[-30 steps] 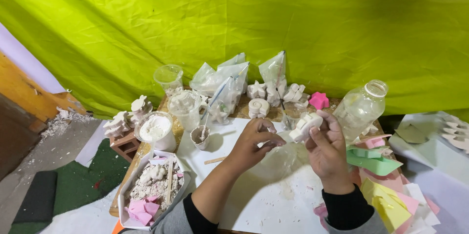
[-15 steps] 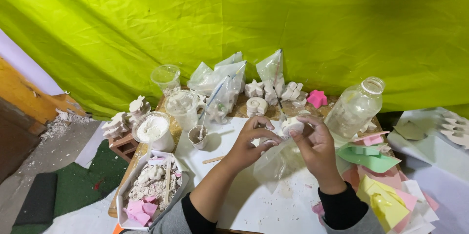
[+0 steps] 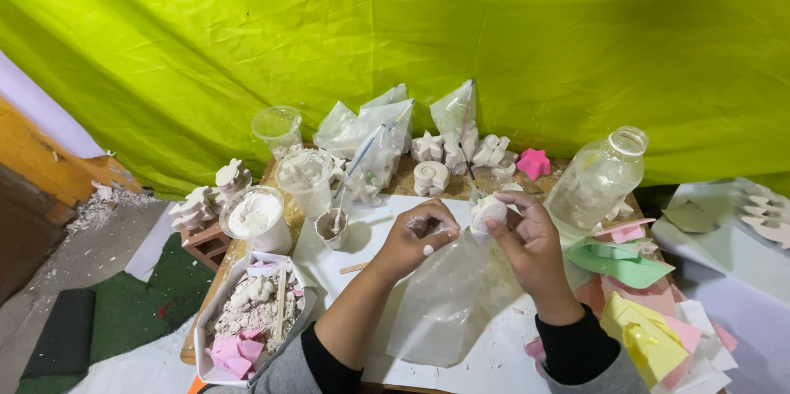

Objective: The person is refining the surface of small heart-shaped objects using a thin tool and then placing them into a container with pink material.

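Centre frame: my right hand (image 3: 533, 239) pinches the white plaster cast (image 3: 487, 212), left hand (image 3: 418, 239) grips the clear plastic bag (image 3: 448, 299); I'd keep its mouth wide.

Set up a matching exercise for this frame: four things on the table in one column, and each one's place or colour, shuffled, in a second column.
Things:
1. star-shaped mould
2. glass bottle
3. white tray of plaster scraps
4. clear plastic bag

Descriptions:
A. at the table's near left corner
B. pink, at the back by the green cloth
C. hanging below the two hands
D. clear, to the right of the right hand

Pairs: 1-B, 2-D, 3-A, 4-C
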